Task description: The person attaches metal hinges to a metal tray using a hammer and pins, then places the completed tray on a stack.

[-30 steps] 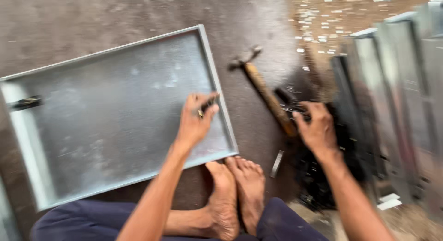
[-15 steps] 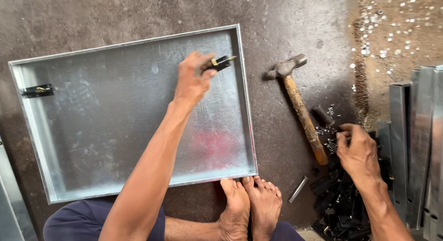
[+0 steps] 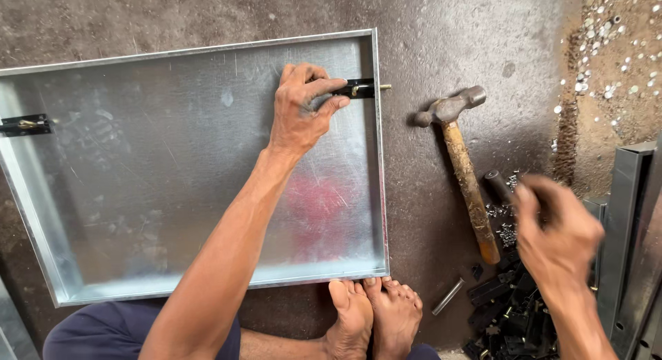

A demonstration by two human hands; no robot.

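A shallow galvanised sheet-metal tray (image 3: 138,194) lies on the dark floor. My left hand (image 3: 300,108) presses a small black sliding latch (image 3: 358,89) against the tray's right wall, its brass bolt poking out past the rim. A matching black latch (image 3: 24,124) sits on the tray's left wall. My right hand (image 3: 555,232) is blurred, curled over a heap of small black parts (image 3: 507,312) at the lower right; what it holds cannot be made out. A hammer (image 3: 462,163) with a wooden handle lies between the tray and that hand.
My bare feet (image 3: 372,315) rest against the tray's near right corner. Folded grey metal sheets (image 3: 631,243) stand at the right edge. Small pale metal bits (image 3: 600,63) are scattered on the floor at the upper right. A short metal rod (image 3: 448,296) lies by the feet.
My left hand carried the black latch from the tray's near edge up to its far right wall. My right hand rose from the pile of black parts.
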